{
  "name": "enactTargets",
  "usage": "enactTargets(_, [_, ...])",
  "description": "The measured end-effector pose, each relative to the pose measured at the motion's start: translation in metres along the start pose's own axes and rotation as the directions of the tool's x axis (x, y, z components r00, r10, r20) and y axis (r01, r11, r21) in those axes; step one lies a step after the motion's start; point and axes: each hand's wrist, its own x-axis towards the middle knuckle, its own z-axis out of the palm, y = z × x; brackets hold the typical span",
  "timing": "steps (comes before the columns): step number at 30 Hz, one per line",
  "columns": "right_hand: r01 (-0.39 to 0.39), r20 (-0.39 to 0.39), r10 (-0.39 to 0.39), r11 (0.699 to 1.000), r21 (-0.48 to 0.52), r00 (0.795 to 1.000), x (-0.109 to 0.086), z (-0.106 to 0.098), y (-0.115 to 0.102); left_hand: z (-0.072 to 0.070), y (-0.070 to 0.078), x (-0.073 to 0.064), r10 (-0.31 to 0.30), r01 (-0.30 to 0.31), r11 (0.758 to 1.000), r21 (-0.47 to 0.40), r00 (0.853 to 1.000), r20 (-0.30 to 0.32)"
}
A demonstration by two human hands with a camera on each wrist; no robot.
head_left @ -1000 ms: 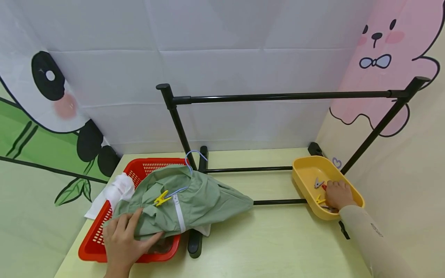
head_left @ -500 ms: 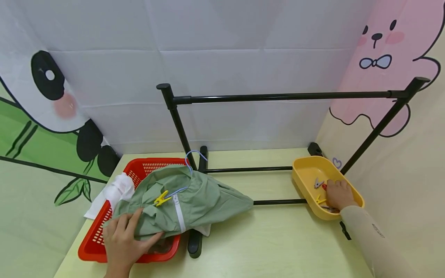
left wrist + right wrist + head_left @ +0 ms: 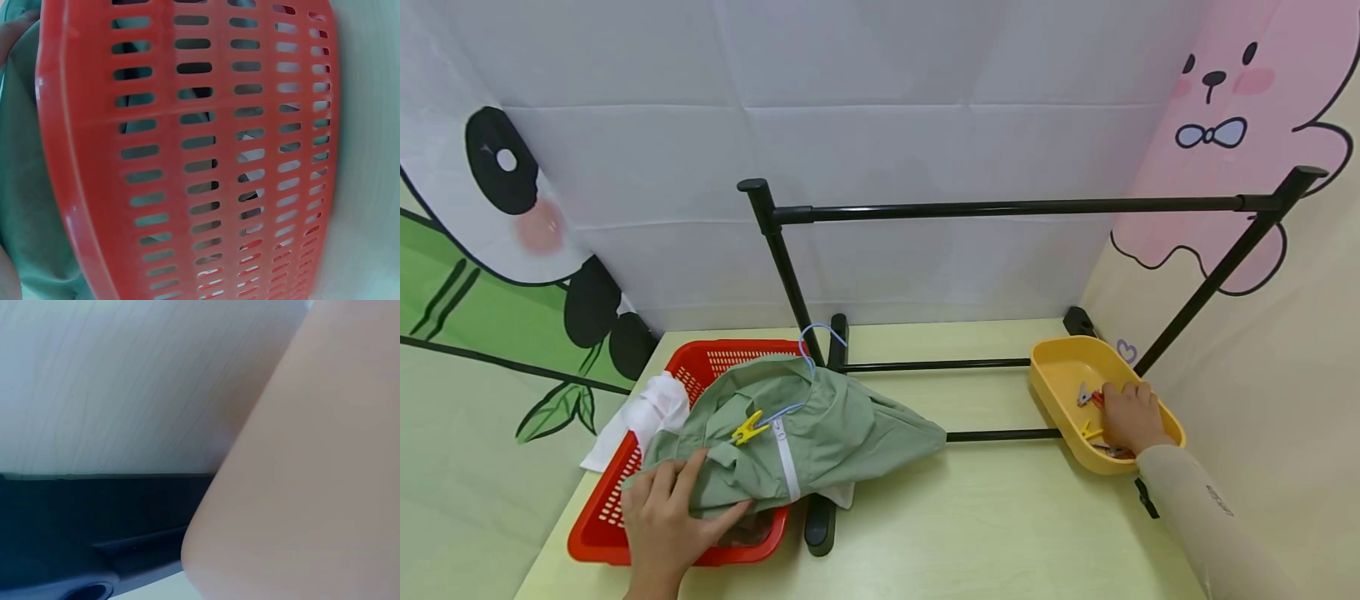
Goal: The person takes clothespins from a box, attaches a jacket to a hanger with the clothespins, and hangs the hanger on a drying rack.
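My left hand (image 3: 666, 517) rests on a green garment (image 3: 850, 433) with a white zipper, its thumb and fingers spread over the cloth. The garment lies across a red perforated basket (image 3: 597, 525), whose slotted wall (image 3: 169, 119) fills much of the left wrist view. A blue hanger (image 3: 806, 337) pokes out of the garment, and a yellow clothespin (image 3: 749, 428) sits by its lower part. On the right, my right hand (image 3: 1135, 417) reaches into a yellow tray (image 3: 1067, 354) of clothespins, close to a red clothespin (image 3: 1097, 398). Its fingertips are hidden, so any grip cannot be seen.
A black rack with a top bar (image 3: 1000, 208) stands behind, its left foot (image 3: 820, 525) beside the basket. White cloth (image 3: 658, 408) hangs over the basket's left rim. A grey clothespin (image 3: 1084, 394) and a small yellow clothespin (image 3: 1090, 432) lie in the tray.
My right hand shifts slightly within the yellow tray, and the grey and red clothespins by its fingers turn a little. The left hand and the green garment stay put.
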Motion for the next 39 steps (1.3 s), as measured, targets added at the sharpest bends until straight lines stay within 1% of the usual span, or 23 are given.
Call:
enactTargets(7, [0.016, -0.019, -0.016, 1.000, -0.017, 1.000, -0.001, 0.001, 0.002, -0.001, 0.000, 0.000, 0.001, -0.001, 1.000, 0.004, 1.000, -0.005])
enactTargets(11, [0.043, -0.045, -0.044, 0.998, -0.036, 0.998, -0.001, 0.003, 0.003, -0.001, 0.001, 0.001, 0.001, -0.001, 1.000, -0.003, 1.000, -0.014])
enactTargets(18, [0.095, -0.095, -0.105, 0.990, -0.109, 0.990, 0.002, 0.003, 0.001, -0.001, 0.001, 0.001, 0.001, -0.001, 1.000, 0.002, 1.000, -0.001])
enactTargets(22, [0.115, -0.118, -0.133, 0.982, -0.149, 0.984, 0.004, 0.001, -0.002, -0.001, 0.001, 0.001, 0.001, -0.001, 1.000, 0.001, 1.000, -0.006])
enactTargets(24, [0.116, -0.125, -0.133, 0.984, -0.135, 0.983, 0.005, 0.000, -0.004, -0.001, 0.001, 0.001, 0.001, -0.001, 1.000, 0.003, 1.000, -0.004])
enactTargets(28, [0.096, -0.128, -0.104, 0.993, -0.071, 0.986, 0.007, -0.003, -0.008, -0.001, 0.001, 0.000, -0.001, 0.001, 1.000, 0.004, 1.000, -0.001])
enactTargets(31, [0.085, -0.133, -0.089, 0.996, -0.036, 0.987, 0.008, -0.005, -0.009, -0.001, 0.001, 0.000, 0.009, -0.009, 1.000, -0.003, 1.000, -0.016])
enactTargets(35, [0.107, -0.165, -0.106, 0.994, -0.006, 0.981, 0.008, -0.007, -0.010, 0.000, 0.000, -0.001, 0.010, -0.010, 1.000, -0.006, 1.000, -0.015])
enactTargets(39, [0.134, -0.202, -0.133, 0.991, -0.011, 0.970, 0.008, -0.009, -0.012, -0.001, -0.001, -0.002, -0.003, 0.003, 1.000, 0.001, 1.000, 0.023])
